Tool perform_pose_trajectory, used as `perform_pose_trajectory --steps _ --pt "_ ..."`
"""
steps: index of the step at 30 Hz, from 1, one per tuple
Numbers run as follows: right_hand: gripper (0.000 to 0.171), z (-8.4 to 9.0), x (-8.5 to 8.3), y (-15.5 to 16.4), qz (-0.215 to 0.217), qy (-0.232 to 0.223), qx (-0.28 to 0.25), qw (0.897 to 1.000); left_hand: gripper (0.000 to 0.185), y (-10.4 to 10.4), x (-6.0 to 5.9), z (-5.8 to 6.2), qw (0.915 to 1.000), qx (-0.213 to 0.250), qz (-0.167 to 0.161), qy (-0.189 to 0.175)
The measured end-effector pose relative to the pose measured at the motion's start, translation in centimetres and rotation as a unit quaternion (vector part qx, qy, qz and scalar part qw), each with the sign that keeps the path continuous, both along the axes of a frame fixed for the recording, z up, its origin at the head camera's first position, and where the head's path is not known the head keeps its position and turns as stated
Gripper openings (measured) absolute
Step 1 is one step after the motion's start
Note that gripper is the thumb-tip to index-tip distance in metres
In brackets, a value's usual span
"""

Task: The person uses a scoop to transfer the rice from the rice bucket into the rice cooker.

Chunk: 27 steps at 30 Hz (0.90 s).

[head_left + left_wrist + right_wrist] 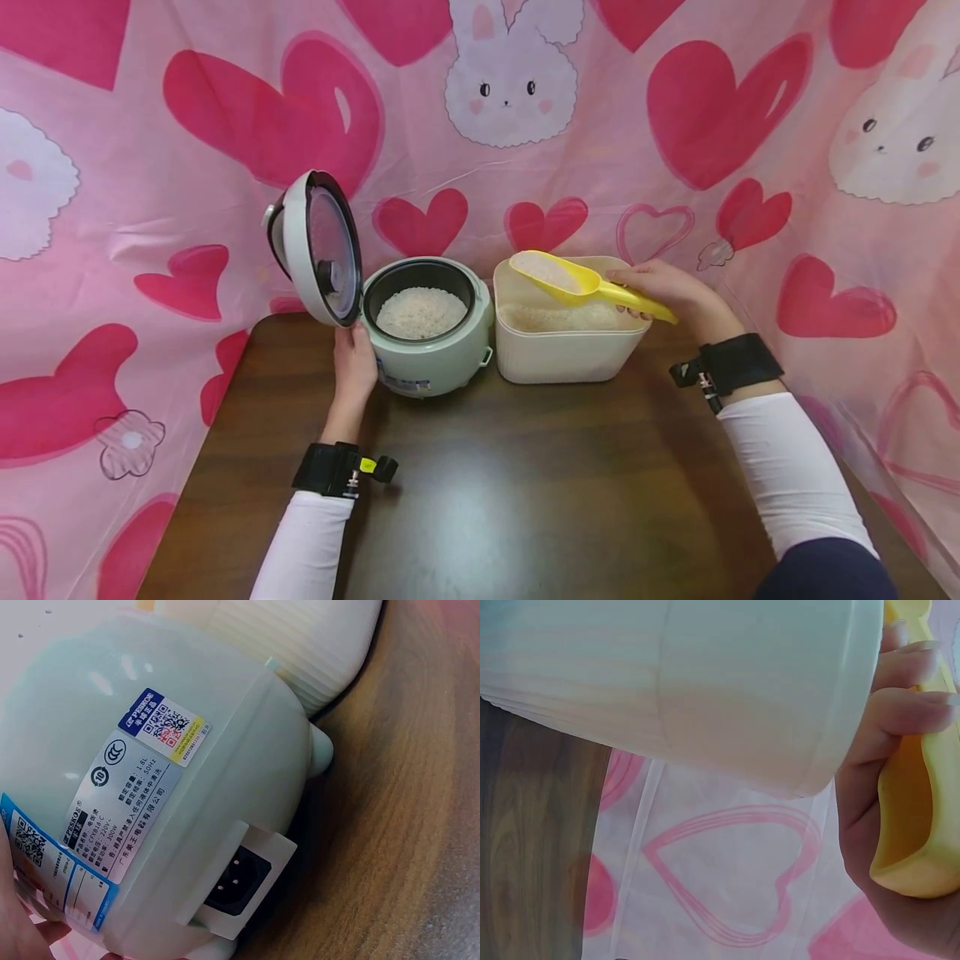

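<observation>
The right hand [663, 292] gripped the handle of a yellow scoop [581, 285], fingers curled round it, holding the loaded bowl above a cream-white rice bin [562, 350] at the back of a dark wooden table [487, 483]. The scoop's long axis ran roughly level from the hand on the right toward the left, its bowl end pointing at the pale green rice cooker [431, 354] that stood just beside the bin. The cooker lay to the left of the scoop, its lid [318, 246] swung up and open on the far left side, its inner pot already holding rice [420, 312]. The left hand [352, 367] rested against the cooker's left front wall, below the raised lid; whether its fingers curled round the body could not be told. It was the hand nearer the cooker, while the right alone carried the scoop.

The head view alone showed the whole layout, including the rice in both vessels. The left wrist view showed what it could not: the cooker's labels [127, 802] and its empty power socket [236, 881], with only a sliver of palm at the frame's lower left edge. The right wrist view showed the fingers [900, 712] wrapped on the yellow handle [915, 817] close beside the bin's ribbed wall [675, 690], with the pink heart-printed backdrop [720, 885] beyond.
</observation>
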State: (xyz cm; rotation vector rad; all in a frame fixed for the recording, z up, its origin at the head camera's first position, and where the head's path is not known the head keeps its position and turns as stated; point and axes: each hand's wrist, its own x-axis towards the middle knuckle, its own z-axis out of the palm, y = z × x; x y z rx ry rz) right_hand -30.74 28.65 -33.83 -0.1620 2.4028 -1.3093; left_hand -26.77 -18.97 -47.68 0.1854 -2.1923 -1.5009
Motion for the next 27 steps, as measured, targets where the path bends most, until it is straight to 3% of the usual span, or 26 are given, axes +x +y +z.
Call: perform_pose_trajectory --steps 7,13,23,27 --pt "0.047 0.1 -0.5 -0.4 0.021 -0.002 -0.012 1.0 0.057 0.2 0.2 0.5 0.9999 0.002 -0.003 -0.015" --pt "0.048 0.7 -0.9 -1.9 0.017 0.002 0.02 1.0 0.058 0.3 0.3 0.8 0.9997 0.003 -0.001 -0.024" --pt "0.041 3.7 -1.4 -7.0 0.121 0.036 0.061 0.99 0.059 0.1 0.1 0.8 0.9992 0.009 -0.011 -0.036" --pt "0.04 5.4 -1.6 -9.9 0.136 0.05 0.093 0.985 0.057 0.1 0.0 0.7 0.9995 0.009 -0.005 -0.029"
